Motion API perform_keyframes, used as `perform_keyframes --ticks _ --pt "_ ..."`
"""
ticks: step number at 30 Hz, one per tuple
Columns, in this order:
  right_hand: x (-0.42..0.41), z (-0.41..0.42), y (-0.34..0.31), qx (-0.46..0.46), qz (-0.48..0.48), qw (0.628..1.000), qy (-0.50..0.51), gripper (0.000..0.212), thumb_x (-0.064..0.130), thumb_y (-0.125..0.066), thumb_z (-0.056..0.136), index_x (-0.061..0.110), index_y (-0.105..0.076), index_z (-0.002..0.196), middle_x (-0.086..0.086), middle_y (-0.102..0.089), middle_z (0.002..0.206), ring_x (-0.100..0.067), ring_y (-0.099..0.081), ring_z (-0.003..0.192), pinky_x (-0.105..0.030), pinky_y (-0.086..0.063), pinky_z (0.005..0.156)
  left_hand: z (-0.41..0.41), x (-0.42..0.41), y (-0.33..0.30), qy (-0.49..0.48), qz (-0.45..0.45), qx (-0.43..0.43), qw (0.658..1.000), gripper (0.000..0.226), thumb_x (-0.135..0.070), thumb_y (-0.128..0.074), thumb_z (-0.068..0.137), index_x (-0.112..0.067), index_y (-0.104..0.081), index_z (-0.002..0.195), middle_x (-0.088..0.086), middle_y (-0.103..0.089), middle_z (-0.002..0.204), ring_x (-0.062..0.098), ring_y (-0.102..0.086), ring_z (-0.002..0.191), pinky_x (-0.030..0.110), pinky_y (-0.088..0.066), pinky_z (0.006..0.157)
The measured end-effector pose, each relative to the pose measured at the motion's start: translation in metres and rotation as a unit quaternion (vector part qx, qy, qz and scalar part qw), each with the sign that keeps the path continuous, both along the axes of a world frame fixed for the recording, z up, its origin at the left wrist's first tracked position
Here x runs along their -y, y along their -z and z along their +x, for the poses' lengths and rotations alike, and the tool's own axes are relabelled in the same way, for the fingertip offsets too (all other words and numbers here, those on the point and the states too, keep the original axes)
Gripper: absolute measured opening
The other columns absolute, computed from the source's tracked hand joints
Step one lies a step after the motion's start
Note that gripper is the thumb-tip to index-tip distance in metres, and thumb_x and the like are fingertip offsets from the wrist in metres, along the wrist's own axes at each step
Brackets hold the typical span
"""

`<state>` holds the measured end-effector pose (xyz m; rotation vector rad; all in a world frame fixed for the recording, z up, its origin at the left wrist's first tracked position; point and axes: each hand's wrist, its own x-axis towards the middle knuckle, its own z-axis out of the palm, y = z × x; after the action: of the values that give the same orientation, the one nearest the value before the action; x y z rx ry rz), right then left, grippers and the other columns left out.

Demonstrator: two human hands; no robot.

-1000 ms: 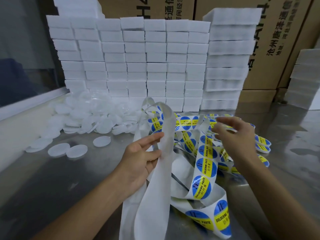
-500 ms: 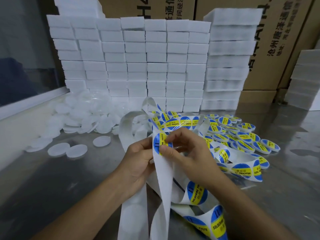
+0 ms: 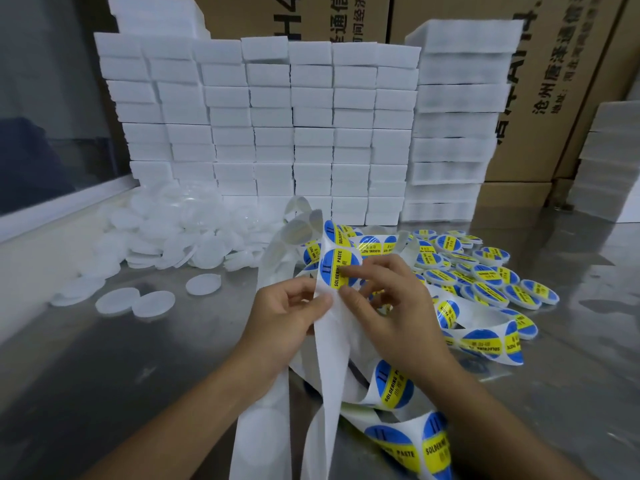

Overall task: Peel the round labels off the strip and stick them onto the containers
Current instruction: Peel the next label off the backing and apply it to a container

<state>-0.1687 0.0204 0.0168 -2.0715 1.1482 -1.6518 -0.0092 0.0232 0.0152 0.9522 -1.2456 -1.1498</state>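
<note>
Both hands meet over the middle of the bench (image 3: 86, 375): the left hand (image 3: 287, 317) pinches the white strip (image 3: 332, 344) just below a round blue-and-yellow label (image 3: 339, 268), while the right hand (image 3: 388, 306) has curled fingers with its fingertips on that label's lower edge. Labelled containers (image 3: 485, 275) lie heaped to the right, plain white ones (image 3: 166, 237) to the left. Stacked white blocks (image 3: 277, 133) and cardboard boxes (image 3: 540, 98) stand behind.

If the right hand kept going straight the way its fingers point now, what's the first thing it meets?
Probably the round label on the strip; the right hand already touches it there. Depth beyond is unclear.
</note>
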Motion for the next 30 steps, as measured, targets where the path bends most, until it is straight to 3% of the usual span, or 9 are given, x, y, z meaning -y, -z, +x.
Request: perform_keyframes --ticks 3,8,13,21,30 --pt "-0.0011 -0.0024 0.0011 -0.069 -0.070 0.993 0.069 0.015 0.017 -0.079 0.081 0.019 -0.078 0.096 -0.001 -0.053 0.106 -0.003 -0.055 0.080 -0.012 -0.043 0.069 0.0002 0.0018 0.0035 -0.043 -0.056 0.068 0.995 0.010 -0.006 -0.068 0.086 -0.013 -0.075 0.090 0.014 -0.074 0.090 0.029 -0.070 0.084 0.042 -0.055 0.082" --pt "-0.0023 -0.0026 0.0021 -0.153 -0.141 0.976 0.070 0.011 0.014 -0.074 0.085 0.009 -0.077 0.094 -0.003 -0.067 0.085 -0.017 -0.064 0.076 -0.035 -0.054 0.063 -0.0024 -0.0006 0.0071 -0.026 -0.138 0.147 0.979 0.010 -0.014 -0.066 0.090 -0.020 -0.074 0.091 0.007 -0.073 0.087 0.037 -0.066 0.085 0.053 -0.054 0.081" --pt "-0.0061 0.0013 0.0007 -0.212 -0.180 0.954 0.110 0.018 0.022 -0.064 0.089 0.010 -0.077 0.090 -0.003 -0.069 0.079 -0.019 -0.064 0.072 -0.035 -0.053 0.060 -0.0021 -0.0018 0.0084 -0.038 -0.182 0.196 0.963 0.014 -0.028 -0.058 0.088 -0.020 -0.069 0.086 0.010 -0.068 0.078 0.037 -0.063 0.076 0.054 -0.052 0.070" --pt "-0.0072 0.0036 0.0009 -0.221 -0.192 0.946 0.137 0.016 0.022 -0.065 0.088 0.011 -0.075 0.083 -0.002 -0.068 0.074 -0.019 -0.062 0.066 -0.035 -0.051 0.055 -0.0008 -0.0036 0.0082 -0.041 -0.240 0.262 0.934 0.012 -0.026 -0.054 0.092 -0.026 -0.061 0.083 0.004 -0.057 0.064 0.028 -0.053 0.059 0.043 -0.045 0.056" --pt "-0.0087 0.0031 0.0001 -0.189 -0.164 0.958 0.142 0.006 0.015 -0.072 0.082 0.011 -0.072 0.078 0.000 -0.065 0.071 -0.017 -0.059 0.062 -0.034 -0.050 0.053 -0.0009 0.0006 0.0079 -0.013 -0.190 0.239 0.952 0.019 -0.027 -0.053 0.085 -0.014 -0.066 0.088 0.018 -0.062 0.076 0.039 -0.059 0.074 0.054 -0.049 0.067"
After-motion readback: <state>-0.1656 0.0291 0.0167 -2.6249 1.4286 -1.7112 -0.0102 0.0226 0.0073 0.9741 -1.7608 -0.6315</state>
